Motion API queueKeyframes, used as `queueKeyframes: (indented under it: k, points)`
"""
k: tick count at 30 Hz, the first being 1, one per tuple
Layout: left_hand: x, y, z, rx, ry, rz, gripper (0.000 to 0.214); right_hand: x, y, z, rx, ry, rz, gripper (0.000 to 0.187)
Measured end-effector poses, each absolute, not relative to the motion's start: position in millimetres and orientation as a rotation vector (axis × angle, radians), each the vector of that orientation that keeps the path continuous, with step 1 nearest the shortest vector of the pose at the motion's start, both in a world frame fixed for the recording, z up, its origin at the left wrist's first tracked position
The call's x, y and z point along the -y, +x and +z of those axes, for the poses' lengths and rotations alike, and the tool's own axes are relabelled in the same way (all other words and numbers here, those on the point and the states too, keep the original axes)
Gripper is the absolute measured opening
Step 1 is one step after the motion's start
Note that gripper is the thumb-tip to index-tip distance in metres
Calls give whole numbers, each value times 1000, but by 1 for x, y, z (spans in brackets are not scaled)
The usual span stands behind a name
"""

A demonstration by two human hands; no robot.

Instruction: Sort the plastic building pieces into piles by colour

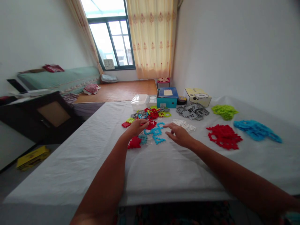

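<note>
In the head view, a white cloth (164,181) covers the table, and both hands are above the scattered interlocking plastic pieces. The left hand (138,125) is bent over the mixed pieces, near a red piece (152,125); I cannot tell whether its fingers are closed on something. The right hand (178,133) has its thumb and index finger apart, and I see nothing between them; its index fingertip is just beside the light-blue pieces (157,132), which lie on the cloth between the two hands. Nearer to the person than the left hand, there is a red square piece (134,142). Beyond the right hand, white lattice pieces (185,124) are spread. To the right, the pieces lie in separate heaps by colour: a grey heap (192,111), a lime-green heap (224,111), a red heap (223,136) and a blue heap (255,129). At the back stand a clear plastic container (140,102), a blue box (167,101) and a pale-yellow carton (199,97).
</note>
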State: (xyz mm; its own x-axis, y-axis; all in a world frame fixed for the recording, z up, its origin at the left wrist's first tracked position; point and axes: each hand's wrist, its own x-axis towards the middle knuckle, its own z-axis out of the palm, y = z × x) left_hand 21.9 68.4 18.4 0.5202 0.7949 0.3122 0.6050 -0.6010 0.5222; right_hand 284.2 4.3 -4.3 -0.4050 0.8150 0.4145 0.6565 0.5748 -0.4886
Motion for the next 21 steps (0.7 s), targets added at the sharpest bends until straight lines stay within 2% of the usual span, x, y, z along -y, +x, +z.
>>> queueKeyframes:
  k: [3, 6, 8, 11, 17, 21]
  points:
    - [-57, 38, 20, -901, 2287, 667, 43, -1, 271, -9, 2036, -1135, 482, 40]
    - [-49, 52, 17, -760, 2215, 570, 43, 5, 274, -8, 1977, -1120, 621, 34]
    - [-50, 53, 14, -764, 2152, 569, 44, 8, 291, -3, 1941, -1168, 596, 26]
    - [-58, 44, 11, -873, 2033, 660, 48, 9, 345, 6, 1841, -1378, 400, 21]
    - [-76, 26, 14, -1059, 1783, 1049, 55, 7, 485, 10, 1736, -1925, -146, 25]
    - [-82, 17, 14, -1111, 1618, 1258, 57, 2, 492, 15, 1800, -1886, -382, 30]
